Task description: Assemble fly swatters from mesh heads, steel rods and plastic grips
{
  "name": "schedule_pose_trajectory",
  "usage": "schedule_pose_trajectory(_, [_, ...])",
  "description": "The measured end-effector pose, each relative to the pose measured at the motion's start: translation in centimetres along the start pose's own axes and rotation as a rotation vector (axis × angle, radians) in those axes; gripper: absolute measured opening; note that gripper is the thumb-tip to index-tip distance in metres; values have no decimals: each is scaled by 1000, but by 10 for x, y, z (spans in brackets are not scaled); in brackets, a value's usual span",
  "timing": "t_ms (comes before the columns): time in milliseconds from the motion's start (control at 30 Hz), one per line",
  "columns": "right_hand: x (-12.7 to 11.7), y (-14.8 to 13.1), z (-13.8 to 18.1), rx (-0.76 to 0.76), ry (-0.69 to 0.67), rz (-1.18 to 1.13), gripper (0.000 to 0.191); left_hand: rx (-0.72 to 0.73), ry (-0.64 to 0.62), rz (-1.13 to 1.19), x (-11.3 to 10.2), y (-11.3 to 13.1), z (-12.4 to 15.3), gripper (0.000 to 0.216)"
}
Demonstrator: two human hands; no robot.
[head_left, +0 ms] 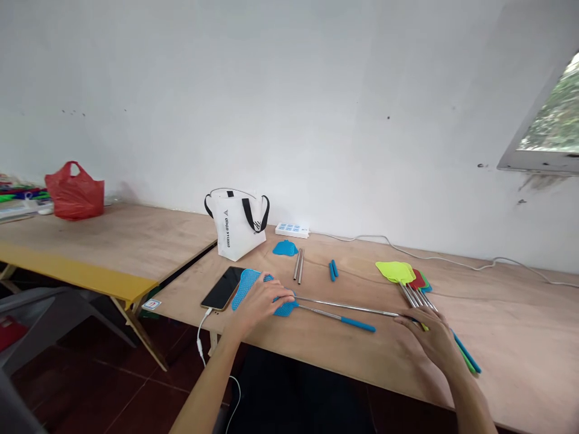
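Note:
My left hand (262, 299) rests on blue fly-swatter heads (248, 286) at the near left of the wooden table (497, 361), fingers curled over the head end of a long metal rod (348, 308). My right hand (429, 334) lies palm down over the rod's other end and over the handles of a bundle of finished swatters (416, 283) with yellow-green, red and blue heads. A second swatter with a blue grip (357, 324) lies just in front of the rod.
A black phone (222, 287) with a white cable lies left of the blue heads. Behind stand a white tote bag (237, 224), a white power strip (292, 229), a loose blue head (284, 248), two metal tubes (298, 265) and blue grips (333, 269). A red plastic bag (75, 191) sits on the left table.

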State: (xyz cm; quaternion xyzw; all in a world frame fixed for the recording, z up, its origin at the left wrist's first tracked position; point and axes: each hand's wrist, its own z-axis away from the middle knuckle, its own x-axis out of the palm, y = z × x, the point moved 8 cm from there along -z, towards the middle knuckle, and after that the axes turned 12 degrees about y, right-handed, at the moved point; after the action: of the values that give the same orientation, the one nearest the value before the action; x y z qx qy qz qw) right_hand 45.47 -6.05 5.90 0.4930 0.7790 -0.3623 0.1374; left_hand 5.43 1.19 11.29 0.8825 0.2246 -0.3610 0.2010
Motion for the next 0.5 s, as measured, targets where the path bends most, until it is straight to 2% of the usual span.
schedule_pose_trajectory(200, [16, -20, 20, 277, -395, -188, 58, 75, 30, -33, -17, 21, -3, 39])
schedule_pose_trajectory(300, [23, -34, 26, 342, -483, -262, 61, 117, 42, -18, -17, 32, -5, 36])
schedule_pose_trajectory(400, [33, -57, 17, 252, -414, -277, 55, 159, 76, -8, -2, 50, -9, 33])
schedule_pose_trajectory(500, [45, -89, 5, 128, -215, -239, 45, 142, 103, 9, 16, 66, -14, 35])
